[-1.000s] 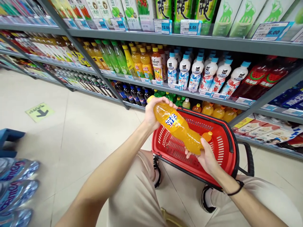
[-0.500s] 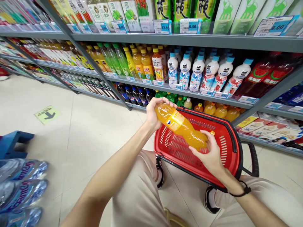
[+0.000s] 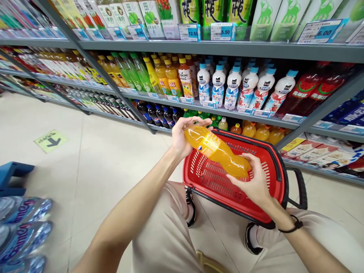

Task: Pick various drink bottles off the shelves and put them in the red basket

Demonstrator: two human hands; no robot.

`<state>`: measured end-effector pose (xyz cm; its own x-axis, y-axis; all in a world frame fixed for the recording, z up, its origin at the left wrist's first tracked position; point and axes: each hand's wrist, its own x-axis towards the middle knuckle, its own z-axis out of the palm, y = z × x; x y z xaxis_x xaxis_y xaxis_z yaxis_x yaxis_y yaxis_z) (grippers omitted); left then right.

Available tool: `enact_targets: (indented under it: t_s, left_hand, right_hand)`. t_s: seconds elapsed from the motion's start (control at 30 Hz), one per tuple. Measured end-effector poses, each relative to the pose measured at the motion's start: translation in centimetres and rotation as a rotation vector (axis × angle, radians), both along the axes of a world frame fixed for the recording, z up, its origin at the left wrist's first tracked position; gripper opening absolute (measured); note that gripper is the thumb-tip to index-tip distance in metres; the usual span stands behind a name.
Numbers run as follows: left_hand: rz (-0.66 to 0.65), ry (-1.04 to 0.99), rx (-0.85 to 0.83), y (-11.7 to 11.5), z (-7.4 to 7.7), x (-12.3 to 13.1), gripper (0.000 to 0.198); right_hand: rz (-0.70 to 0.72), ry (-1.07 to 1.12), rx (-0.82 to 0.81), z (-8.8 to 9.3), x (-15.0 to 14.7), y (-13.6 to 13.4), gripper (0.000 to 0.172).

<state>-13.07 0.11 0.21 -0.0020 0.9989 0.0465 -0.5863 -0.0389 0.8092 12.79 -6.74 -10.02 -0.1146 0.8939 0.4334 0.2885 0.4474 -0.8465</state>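
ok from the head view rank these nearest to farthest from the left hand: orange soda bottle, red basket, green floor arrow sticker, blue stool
1. orange soda bottle, its base in the left hand.
2. red basket, just right, below the bottle.
3. green floor arrow sticker, far left on the floor.
4. blue stool, at the left edge.

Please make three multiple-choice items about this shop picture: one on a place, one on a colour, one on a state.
1. Where is the orange bottle?
A. over the red basket
B. on the floor
C. on the top shelf

2. What colour are the caps of the white bottles?
A. red
B. blue
C. black

3. How is the orange bottle held?
A. upright in one hand
B. lying across both hands
C. not held

Answers: 1 A, it hangs above the basket; 2 B, the caps are blue; 3 B, left hand grips its base and right hand its neck end.
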Motion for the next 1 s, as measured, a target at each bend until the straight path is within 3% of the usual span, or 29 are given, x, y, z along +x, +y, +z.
enact_targets:
  t_s: [0.13,0.3,0.43,0.6,0.77,1.0]
  left_hand:
    - [-0.092,0.016,0.040,-0.1,0.6,-0.3,0.027]
    - [-0.125,0.005,0.043,-0.2,0.4,-0.1,0.035]
    - [-0.149,0.001,0.039,-0.4,-0.2,0.2,0.044]
    - [-0.183,0.036,0.013,-0.5,-0.6,0.9,0.058]
    - [-0.157,0.248,0.033,0.4,-1.6,0.6,0.071]
    - [-0.138,0.590,-0.037,2.8,-4.3,-1.5,0.091]
  right_hand:
    - [0.267,0.350,-0.521,0.4,-0.9,-0.6,0.077]
    - [0.472,0.677,-0.868,1.3,-1.4,-1.2,0.054]
    - [0.650,0.833,-1.127,1.8,-1.2,-0.9,0.059]
    - [0.716,0.912,-1.301,1.3,-1.1,-0.6,0.076]
    - [0.708,0.949,-1.326,1.2,-1.2,-0.7,0.089]
    - [0.494,0.864,-1.336,1.9,-1.2,-0.1,0.083]
